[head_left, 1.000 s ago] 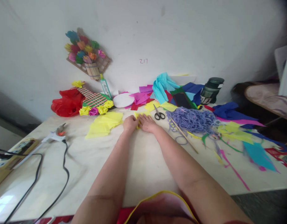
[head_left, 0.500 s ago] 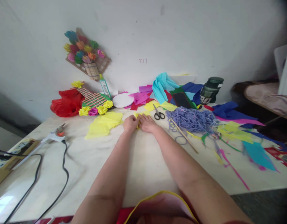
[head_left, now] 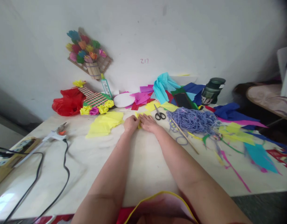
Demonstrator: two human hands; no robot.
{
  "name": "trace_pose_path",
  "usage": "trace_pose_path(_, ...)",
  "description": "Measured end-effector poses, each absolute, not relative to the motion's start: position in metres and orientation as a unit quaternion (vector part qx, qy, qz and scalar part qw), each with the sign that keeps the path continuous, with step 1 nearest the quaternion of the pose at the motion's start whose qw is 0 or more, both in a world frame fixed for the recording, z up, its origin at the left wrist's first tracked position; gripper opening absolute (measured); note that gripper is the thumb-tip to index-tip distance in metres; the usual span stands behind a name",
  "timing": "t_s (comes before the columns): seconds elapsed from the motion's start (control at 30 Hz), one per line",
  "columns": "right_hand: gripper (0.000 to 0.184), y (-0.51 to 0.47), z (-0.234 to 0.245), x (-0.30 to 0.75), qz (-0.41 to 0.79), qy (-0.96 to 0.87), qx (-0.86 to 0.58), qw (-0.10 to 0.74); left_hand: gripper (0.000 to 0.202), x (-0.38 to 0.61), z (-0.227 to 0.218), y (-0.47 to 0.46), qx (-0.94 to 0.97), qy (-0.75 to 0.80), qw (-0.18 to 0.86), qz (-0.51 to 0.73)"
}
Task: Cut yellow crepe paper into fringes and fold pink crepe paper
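Both arms reach far across the white table (head_left: 143, 161). My left hand (head_left: 131, 123) is curled closed on a small piece of yellow paper (head_left: 139, 119) that lies between the two hands. My right hand (head_left: 148, 122) rests on the same yellow piece with its fingers pressed together on it. Most of the piece is hidden under the hands. A larger crumpled yellow sheet (head_left: 105, 123) lies just left of my left hand. Black-handled scissors (head_left: 159, 113) sit just right of my right hand.
A purple yarn pile (head_left: 192, 119) with a wooden stick (head_left: 184, 134) lies to the right, among coloured paper scraps. A glue gun (head_left: 55, 134) with black cords and a power strip (head_left: 12, 149) lie left. Paper flower crafts, a red bag (head_left: 68, 102), a white plate and a dark jar (head_left: 211, 90) line the wall.
Both hands stay on the small yellow piece with almost no movement. The view has shifted slightly.
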State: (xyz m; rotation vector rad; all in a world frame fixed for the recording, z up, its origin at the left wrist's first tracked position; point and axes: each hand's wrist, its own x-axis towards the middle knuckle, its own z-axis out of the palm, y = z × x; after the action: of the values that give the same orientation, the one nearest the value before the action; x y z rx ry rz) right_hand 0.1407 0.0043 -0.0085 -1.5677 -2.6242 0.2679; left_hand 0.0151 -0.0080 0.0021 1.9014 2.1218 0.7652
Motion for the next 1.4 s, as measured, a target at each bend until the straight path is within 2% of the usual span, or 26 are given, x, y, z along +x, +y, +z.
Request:
trace_pose_path(0.3,0.056,0.004,-0.009,0.14,0.09,-0.856,-0.507,0.042,0.022,0.017,0.003,-0.009,0.638,0.712,0.094,0.277)
trace_pose_path(0.83,0.062,0.007,-0.013,0.14,0.096,-0.849,-0.519,0.038,0.021,0.01,0.002,-0.004,0.691,0.675,0.117,0.229)
trace_pose_path(1.1,0.069,0.012,-0.001,0.149,0.179,-0.859,-0.476,0.059,0.025,0.012,0.005,-0.007,0.705,0.668,0.122,0.208)
trace_pose_path(1.27,0.058,0.015,0.001,0.154,0.203,-0.865,-0.45,0.087,0.025,0.014,0.006,-0.009,0.7,0.675,0.119,0.199)
trace_pose_path(1.4,0.054,0.014,-0.003,0.15,0.151,-0.867,-0.472,0.053,0.027,0.014,0.007,-0.008,0.687,0.686,0.134,0.2)
